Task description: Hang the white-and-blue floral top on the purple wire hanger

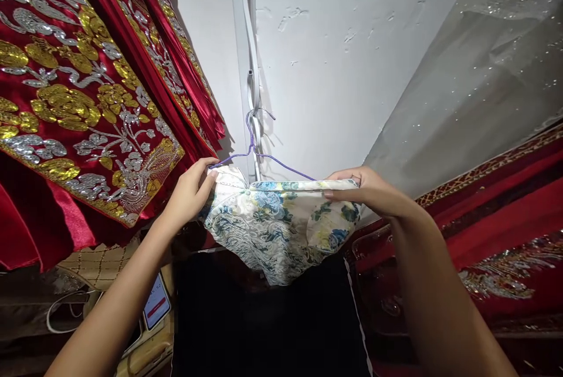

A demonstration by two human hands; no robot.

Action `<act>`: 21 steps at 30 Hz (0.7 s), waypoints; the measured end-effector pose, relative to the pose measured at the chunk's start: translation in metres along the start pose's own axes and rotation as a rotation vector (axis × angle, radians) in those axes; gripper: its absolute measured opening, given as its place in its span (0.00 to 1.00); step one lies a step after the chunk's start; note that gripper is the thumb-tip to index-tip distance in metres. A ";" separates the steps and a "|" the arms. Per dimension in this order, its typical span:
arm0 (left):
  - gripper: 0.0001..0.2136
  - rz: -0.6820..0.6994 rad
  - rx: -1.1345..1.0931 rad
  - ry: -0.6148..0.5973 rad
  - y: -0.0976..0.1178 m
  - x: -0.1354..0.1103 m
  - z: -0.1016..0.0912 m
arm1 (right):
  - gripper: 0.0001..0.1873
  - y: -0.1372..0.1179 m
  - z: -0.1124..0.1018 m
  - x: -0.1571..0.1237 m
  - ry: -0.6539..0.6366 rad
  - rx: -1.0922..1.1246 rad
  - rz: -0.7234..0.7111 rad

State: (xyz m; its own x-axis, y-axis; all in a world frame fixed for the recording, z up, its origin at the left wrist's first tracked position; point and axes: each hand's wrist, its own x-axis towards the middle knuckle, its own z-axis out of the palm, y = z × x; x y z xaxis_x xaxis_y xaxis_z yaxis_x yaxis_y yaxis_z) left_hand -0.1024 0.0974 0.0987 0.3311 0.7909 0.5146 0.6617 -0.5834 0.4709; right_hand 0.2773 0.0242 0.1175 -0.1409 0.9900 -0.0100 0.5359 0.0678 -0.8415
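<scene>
A white garment with blue and yellow flowers (268, 207) hangs on a purple wire hanger (285, 165) in front of the wall. Its lower part is gathered into fine wrinkles. My left hand (190, 189) pinches the garment's upper left corner, close to the hanger's left arm. At the upper right, my right hand (365, 189) grips the folded top edge between thumb and fingers. The hanger's hook is by a pale vertical strap (255, 95); whether it rests on it I cannot tell.
Red garments with gold and silver embroidery (101, 89) hang at the left. Sheer sparkling fabric (479, 78) and red cloth (497, 254) are at the right. A lit phone (157, 304) lies low on the left, near a white cable (49, 318). The white wall (334, 89) has scuffs.
</scene>
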 end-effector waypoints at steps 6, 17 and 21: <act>0.15 0.050 -0.011 0.051 0.000 0.010 0.007 | 0.17 -0.006 -0.022 0.004 -0.160 -0.099 -0.024; 0.13 -0.004 -0.014 0.073 -0.004 0.018 0.017 | 0.19 0.012 -0.007 0.030 -0.113 0.377 0.055; 0.14 -0.053 -0.070 0.036 -0.003 0.019 0.024 | 0.23 0.048 0.039 0.034 -0.004 0.688 0.127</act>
State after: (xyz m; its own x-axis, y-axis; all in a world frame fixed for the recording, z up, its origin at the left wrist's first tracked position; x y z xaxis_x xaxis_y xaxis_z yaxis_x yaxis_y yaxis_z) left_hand -0.0822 0.1182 0.0899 0.2714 0.8147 0.5125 0.6285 -0.5533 0.5467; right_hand 0.2660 0.0559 0.0555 -0.1158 0.9845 -0.1317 -0.0999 -0.1434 -0.9846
